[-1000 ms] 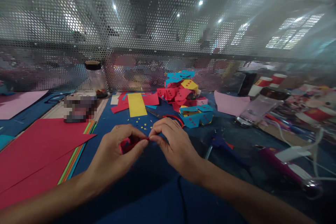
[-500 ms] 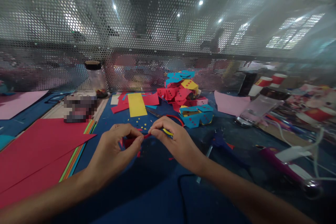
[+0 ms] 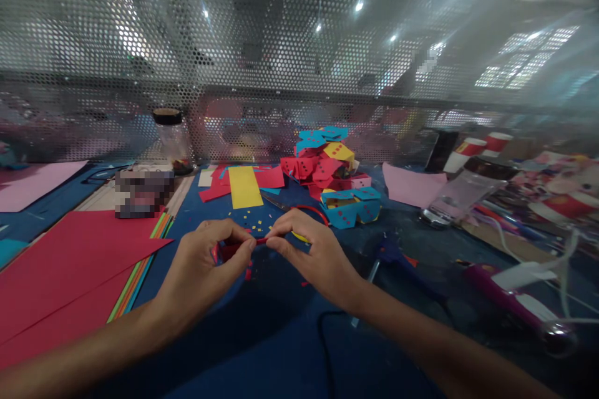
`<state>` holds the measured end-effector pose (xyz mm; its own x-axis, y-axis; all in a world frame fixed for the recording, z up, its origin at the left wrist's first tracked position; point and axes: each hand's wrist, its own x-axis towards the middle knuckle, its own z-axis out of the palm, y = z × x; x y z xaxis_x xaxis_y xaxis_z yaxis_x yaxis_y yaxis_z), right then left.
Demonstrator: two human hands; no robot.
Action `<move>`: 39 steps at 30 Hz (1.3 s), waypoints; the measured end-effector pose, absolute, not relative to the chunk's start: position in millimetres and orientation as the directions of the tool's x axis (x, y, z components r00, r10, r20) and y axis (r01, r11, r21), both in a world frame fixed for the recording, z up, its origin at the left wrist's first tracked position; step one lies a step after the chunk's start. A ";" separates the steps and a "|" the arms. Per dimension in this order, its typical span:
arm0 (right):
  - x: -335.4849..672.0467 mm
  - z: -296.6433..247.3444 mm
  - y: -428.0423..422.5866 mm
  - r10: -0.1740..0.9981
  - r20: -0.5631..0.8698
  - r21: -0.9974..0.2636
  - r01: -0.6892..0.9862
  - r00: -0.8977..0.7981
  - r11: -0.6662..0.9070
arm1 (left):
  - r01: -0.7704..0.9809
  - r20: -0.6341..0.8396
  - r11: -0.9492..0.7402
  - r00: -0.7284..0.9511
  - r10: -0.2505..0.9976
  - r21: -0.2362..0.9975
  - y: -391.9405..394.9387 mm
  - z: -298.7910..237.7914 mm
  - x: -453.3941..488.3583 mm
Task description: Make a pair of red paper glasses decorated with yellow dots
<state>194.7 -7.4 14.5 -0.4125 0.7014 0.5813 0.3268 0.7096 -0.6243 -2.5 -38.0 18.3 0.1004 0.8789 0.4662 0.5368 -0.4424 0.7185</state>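
Between my fingertips I hold a small piece of red paper (image 3: 261, 241), seen nearly edge-on and partly hidden by my hands. My left hand (image 3: 213, 255) pinches its left end, and my right hand (image 3: 309, 249) pinches the right end. Just behind my right hand lie scissors (image 3: 312, 211) with red and yellow handles, partly covered by it. Tiny yellow and red paper scraps (image 3: 254, 224) are scattered beyond the fingers. A yellow paper strip (image 3: 245, 187) rests on red paper pieces farther back.
Folded, dotted paper shapes (image 3: 322, 159) are piled at the back, a blue one (image 3: 353, 207) in front. Red sheets (image 3: 70, 262) cover the left side. A blue glue gun (image 3: 397, 259), a clear cup (image 3: 461, 190) and a purple device (image 3: 505, 299) lie right. A jar (image 3: 172, 140) stands by the mesh panel (image 3: 243, 75).
My hands stay almost in place, still pinching the red paper. The right fingertips have shifted very slightly, and a bit more of the red edge shows between the hands.
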 end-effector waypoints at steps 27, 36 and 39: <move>193.9 2.5 -7.9 0.590 0.691 -0.501 0.313 -0.416 0.807 | 0.540 0.474 -0.479 0.161 0.866 0.692 -41.7 17.2 -2.3; 195.8 15.6 -15.7 0.519 0.733 -0.448 0.263 -0.440 0.855 | 0.488 0.248 -0.233 0.035 0.968 0.841 -1.6 18.5 -39.7; 195.7 17.0 -16.6 0.509 0.732 -0.438 0.260 -0.453 0.861 | 0.403 0.051 -0.078 0.077 0.996 0.912 4.6 5.9 -54.6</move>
<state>195.7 -16.6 17.0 -0.4528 0.5093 0.7318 0.2604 0.8606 -0.4378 -54.6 4.6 5.9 0.0768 0.9957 0.0513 0.4032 -0.0781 0.9118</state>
